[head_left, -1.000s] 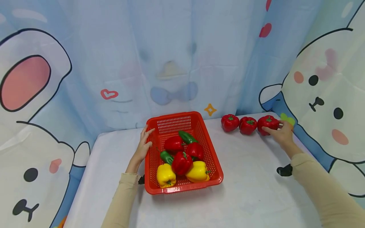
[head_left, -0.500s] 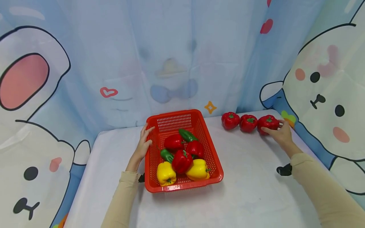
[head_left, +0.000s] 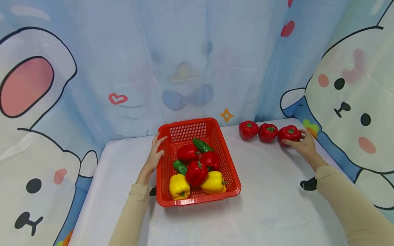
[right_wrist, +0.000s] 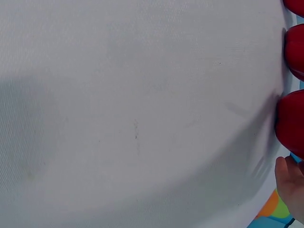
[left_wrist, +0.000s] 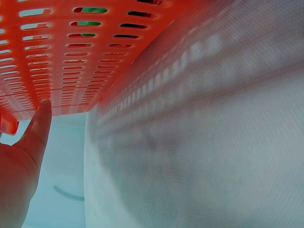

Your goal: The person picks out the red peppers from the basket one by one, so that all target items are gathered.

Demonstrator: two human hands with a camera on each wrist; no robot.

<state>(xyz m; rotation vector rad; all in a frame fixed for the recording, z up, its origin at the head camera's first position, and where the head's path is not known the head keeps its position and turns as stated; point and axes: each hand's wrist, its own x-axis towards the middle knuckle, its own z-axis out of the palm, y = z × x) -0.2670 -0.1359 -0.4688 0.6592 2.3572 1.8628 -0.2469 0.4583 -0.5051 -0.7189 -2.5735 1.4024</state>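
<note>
On the left, my left hand [head_left: 152, 159] holds the left rim of a red plastic basket [head_left: 231, 167]. In the left wrist view, the thumb [left_wrist: 40, 126] lies against the perforated outer wall. Red bell peppers, two yellow bell peppers [head_left: 179, 187] and two green peppers [head_left: 202, 146] lie inside the basket. At the back right, my right hand [head_left: 304, 147] grips the rightmost red bell pepper [head_left: 289, 132], thumb at its front and fingers around its right side. That pepper rests on the table; its underside is hidden.
Two more red bell peppers, a middle one [head_left: 267, 133] and a left one [head_left: 248, 130], stand in a row beside the held one. White cloth covers the table [head_left: 261, 212]. A printed curtain [head_left: 184, 44] hangs along the back and sides.
The view has shifted slightly. My right thumb has moved a little lower on the rightmost red bell pepper. The left hand and basket stay put.
</note>
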